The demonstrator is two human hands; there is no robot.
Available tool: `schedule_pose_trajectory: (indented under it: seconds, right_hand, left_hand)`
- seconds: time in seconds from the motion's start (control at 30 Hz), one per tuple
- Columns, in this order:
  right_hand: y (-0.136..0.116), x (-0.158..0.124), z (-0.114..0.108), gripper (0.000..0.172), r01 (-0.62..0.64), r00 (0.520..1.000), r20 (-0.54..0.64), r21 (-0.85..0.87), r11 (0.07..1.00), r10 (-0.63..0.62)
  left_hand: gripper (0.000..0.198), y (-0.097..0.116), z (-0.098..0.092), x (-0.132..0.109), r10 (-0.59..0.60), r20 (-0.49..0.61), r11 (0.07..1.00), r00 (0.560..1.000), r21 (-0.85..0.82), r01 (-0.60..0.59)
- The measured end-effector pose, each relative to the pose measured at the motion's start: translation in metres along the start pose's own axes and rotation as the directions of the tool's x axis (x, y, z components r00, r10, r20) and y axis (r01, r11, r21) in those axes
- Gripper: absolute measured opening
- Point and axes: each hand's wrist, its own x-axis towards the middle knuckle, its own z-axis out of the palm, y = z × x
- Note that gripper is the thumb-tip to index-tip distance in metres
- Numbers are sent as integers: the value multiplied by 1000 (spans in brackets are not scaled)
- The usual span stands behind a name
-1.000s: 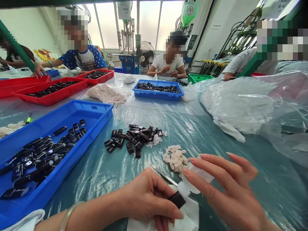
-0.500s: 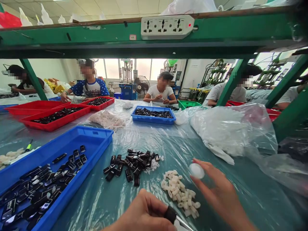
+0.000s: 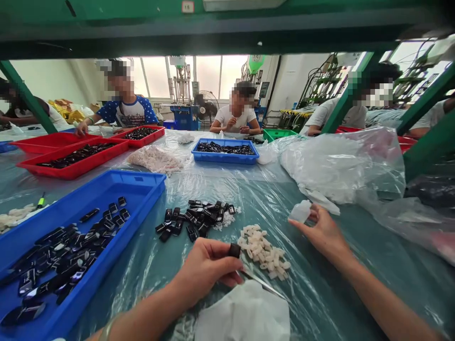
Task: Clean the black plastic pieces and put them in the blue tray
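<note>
My left hand (image 3: 209, 265) is closed around a small black piece (image 3: 234, 250). A slim metal tool (image 3: 265, 284) extends from beneath its fingers, over a white sheet (image 3: 249, 315). My right hand (image 3: 322, 232) pinches a translucent whitish piece (image 3: 300, 211) between thumb and fingers, right of the pale rings. Between and beyond my hands lies a heap of small off-white rings (image 3: 265, 251). A pile of glossy black parts (image 3: 201, 218) is farther left, with tiny white bits (image 3: 225, 219) at its right edge.
At the left stands a large blue tray (image 3: 138, 179) of black parts. Farther back are red trays (image 3: 71, 173), a smaller blue tray (image 3: 223, 160) and a bag of pale pieces (image 3: 154, 159). Clear plastic bags (image 3: 337, 166) lie at right. People sit across the table beneath a green beam (image 3: 142, 28).
The view has tilted down, showing more of both forearms and the white sheet. My right hand has turned, still holding the whitish piece. My left hand keeps the black piece.
</note>
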Motion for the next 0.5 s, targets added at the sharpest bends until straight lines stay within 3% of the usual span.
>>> schedule_pose_trajectory:
  seconds: [0.07,0.17,0.23,0.3,0.4,0.43,0.5]
  right_hand:
    - [-14,-9,-15,71,-1,1000,23,-97,995,3]
    - [-39,-24,-37,39,104,991,102,-182,978,-86]
    - [-53,-34,-47,20,204,957,241,-162,965,-162]
    - [-63,-42,-51,18,316,841,482,-72,946,-244]
    - [-67,-49,-48,14,420,609,721,60,905,-331]
    - [-66,-50,-46,14,440,564,751,77,895,-342]
    - [-64,-51,-41,17,464,530,773,78,882,-347]
  left_hand:
    - [26,1,-2,0,-20,-12,1000,1000,-4,20]
    - [24,1,-4,0,-23,1,1000,1000,21,23]
    - [23,0,-5,1,-29,9,999,1000,28,28]
    - [23,-1,-5,1,-41,15,999,999,24,40]
    - [21,-2,-6,0,-63,45,998,997,16,63]
    - [20,-2,-7,-1,-69,59,998,996,13,68]
    - [18,-2,-7,-2,-78,92,997,993,3,78]
